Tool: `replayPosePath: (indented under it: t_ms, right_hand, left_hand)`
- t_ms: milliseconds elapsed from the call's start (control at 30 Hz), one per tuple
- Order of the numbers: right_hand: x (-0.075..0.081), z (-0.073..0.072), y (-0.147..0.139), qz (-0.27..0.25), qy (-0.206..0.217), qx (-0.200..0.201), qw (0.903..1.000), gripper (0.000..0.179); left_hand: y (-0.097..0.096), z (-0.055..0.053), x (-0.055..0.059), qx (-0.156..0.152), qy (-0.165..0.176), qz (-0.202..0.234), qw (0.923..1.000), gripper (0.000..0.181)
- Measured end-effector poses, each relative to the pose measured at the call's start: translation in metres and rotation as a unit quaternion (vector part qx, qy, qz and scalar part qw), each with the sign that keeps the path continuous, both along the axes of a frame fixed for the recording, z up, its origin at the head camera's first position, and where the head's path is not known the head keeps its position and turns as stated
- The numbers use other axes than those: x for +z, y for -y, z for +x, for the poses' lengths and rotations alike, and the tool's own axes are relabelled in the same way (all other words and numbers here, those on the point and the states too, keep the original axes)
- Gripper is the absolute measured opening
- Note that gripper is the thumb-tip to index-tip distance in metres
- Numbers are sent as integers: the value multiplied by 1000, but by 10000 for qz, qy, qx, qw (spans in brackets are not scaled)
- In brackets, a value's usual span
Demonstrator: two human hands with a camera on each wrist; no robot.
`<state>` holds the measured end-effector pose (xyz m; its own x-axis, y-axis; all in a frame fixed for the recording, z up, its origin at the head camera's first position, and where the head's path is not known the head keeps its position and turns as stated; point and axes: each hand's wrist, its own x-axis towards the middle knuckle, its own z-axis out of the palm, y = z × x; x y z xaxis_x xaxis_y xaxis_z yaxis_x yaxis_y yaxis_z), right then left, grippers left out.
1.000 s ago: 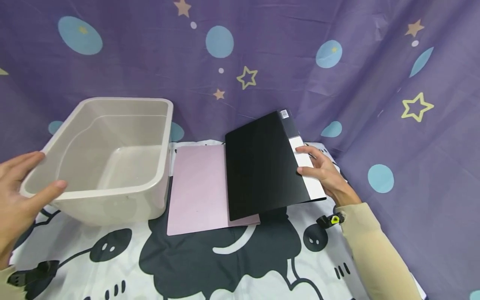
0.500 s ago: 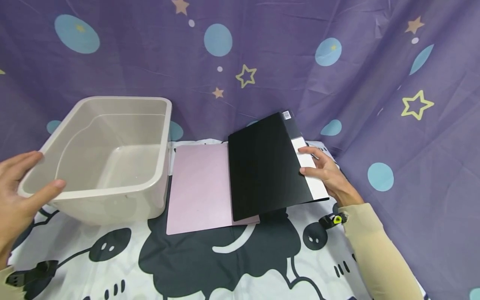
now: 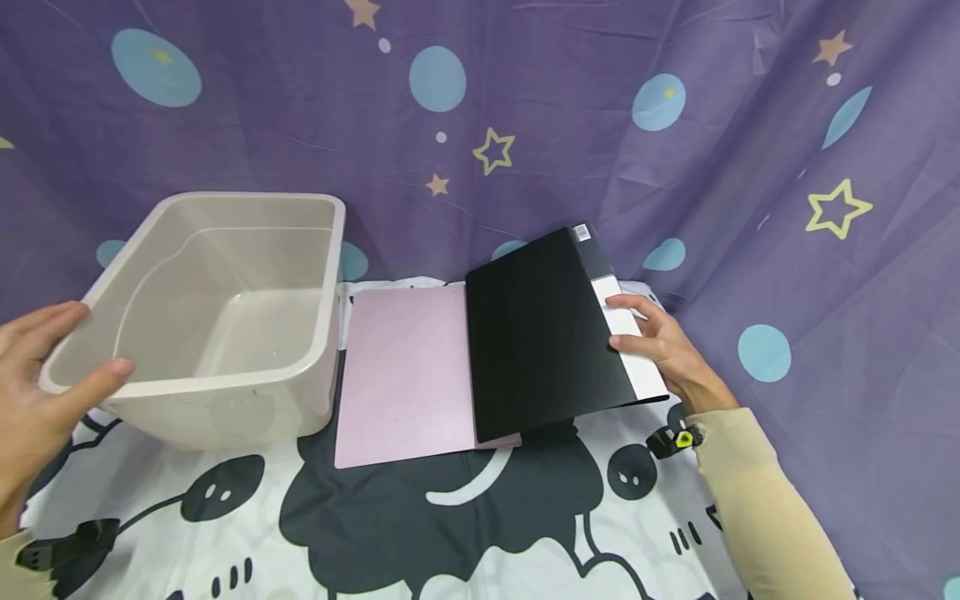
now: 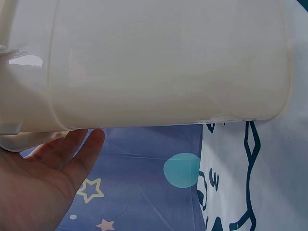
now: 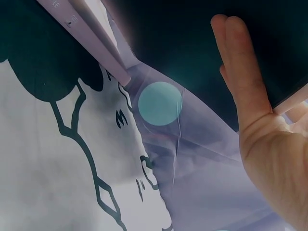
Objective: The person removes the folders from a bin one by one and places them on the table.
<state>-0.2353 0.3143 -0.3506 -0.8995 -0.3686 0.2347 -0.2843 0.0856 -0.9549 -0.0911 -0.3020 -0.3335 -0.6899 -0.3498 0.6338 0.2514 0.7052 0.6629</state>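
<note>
My right hand (image 3: 660, 350) grips a black file folder (image 3: 543, 342) by its spine, which has a white label strip (image 3: 630, 337). The folder is tilted, spine side raised, and its left edge overlaps a pink folder (image 3: 401, 375) lying flat. In the right wrist view, fingers (image 5: 240, 72) lie along the folder's dark underside. At the left, my left hand (image 3: 45, 375) rests at the near-left corner of a beige plastic bin (image 3: 225, 408), thumb over the front rim. The left wrist view shows straight fingers (image 4: 86, 159) against its outer wall.
A white and dark patterned cloth (image 3: 450, 550) covers the table. Behind the bin and folders, and along the right side, hangs a purple curtain (image 3: 562, 100) with stars and blue spots. Nothing shows inside the bin.
My right hand has moved slightly right with the black folder, uncovering more of the pink folder. The left hand and the bin stay in place.
</note>
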Motion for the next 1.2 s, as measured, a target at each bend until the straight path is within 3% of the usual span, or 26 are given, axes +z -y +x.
replayPosePath:
  t_ms: [167, 533, 867, 1200]
  right_hand:
    - [1, 0, -5, 323, -70, -232, 9992, 53]
    - [7, -4, -12, 226, -38, -69, 9997, 52]
    - [15, -6, -21, 553, -93, -214, 9982, 53]
    - [23, -4, -29, 580, 48, -118, 9982, 52]
  left_hand:
    - [-2, 0, 0, 17, 74, 70, 9999, 64]
    - [-4, 0, -2, 41, 217, 194, 9996, 66]
    - [-3, -1, -3, -13, 277, 269, 9993, 67]
    - [-3, 0, -2, -40, 265, 260, 9993, 66]
